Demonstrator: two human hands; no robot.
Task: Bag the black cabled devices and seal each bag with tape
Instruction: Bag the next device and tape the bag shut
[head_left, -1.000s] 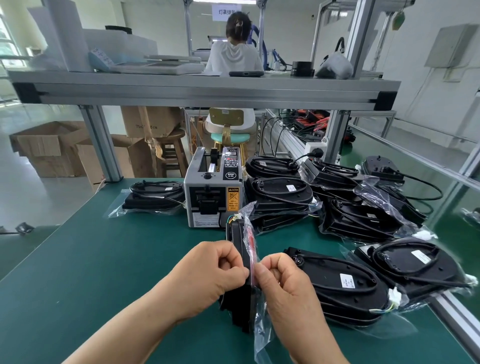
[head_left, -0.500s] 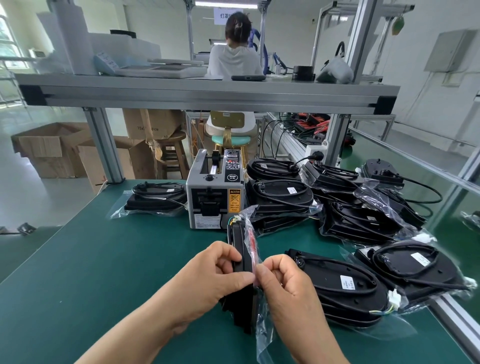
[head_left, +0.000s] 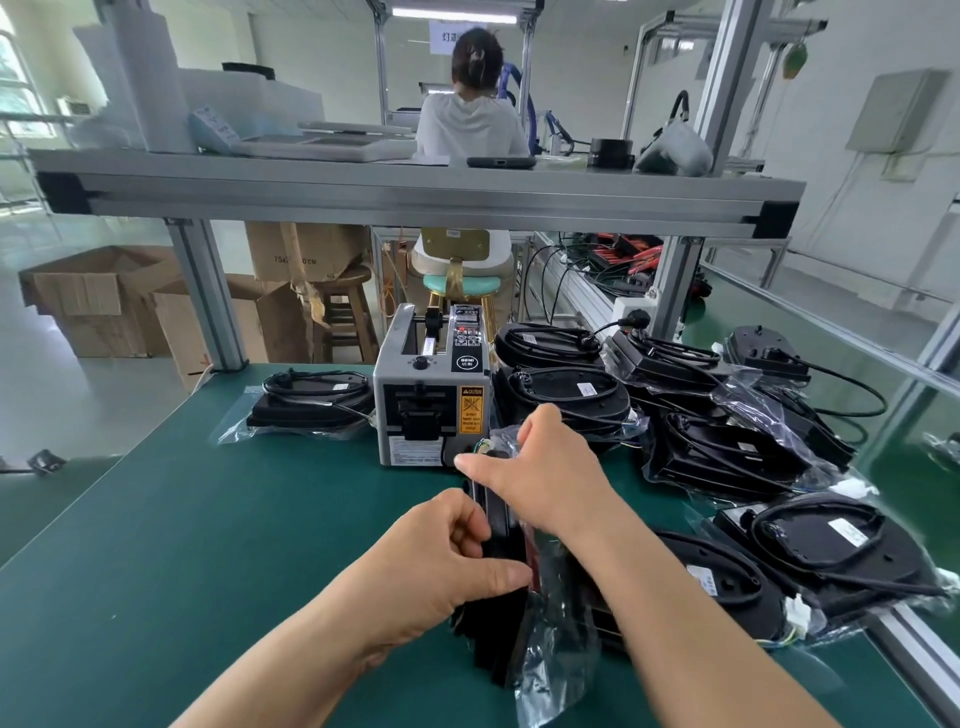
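The black device (head_left: 483, 639) stands on its narrow edge on the green bench (head_left: 208, 519), right in front of me and just short of the tape dispenser (head_left: 431, 395). I have it upright so the mouth of its clear bag (head_left: 556, 660) faces up, where I can fold it over. The plastic hangs loose down the right side, so I judge the bag is on but not yet taped.

My left hand (head_left: 447, 566) grips the device from the left. The fingers are curled against its edge and the thumb is pressed across, pinning the plastic to the body so nothing slips while the other hand works.

My right hand (head_left: 545, 467) reaches over the top, where thin coloured wires poke up near the bag's mouth. One finger stretches toward the dispenser and the thumb is raised. I cannot tell whether the other fingers pinch the flap or only rest on it.

The dispenser sits dead centre with its outlet facing me, so a strip should be a short reach from the bag. I see no strip ready in the outlet from here.

One finished device in its bag (head_left: 311, 400) lies flat to the left of the dispenser. More black cabled units (head_left: 561, 389) are stacked to its right, and bagged ones (head_left: 831, 551) crowd the bench's right edge.
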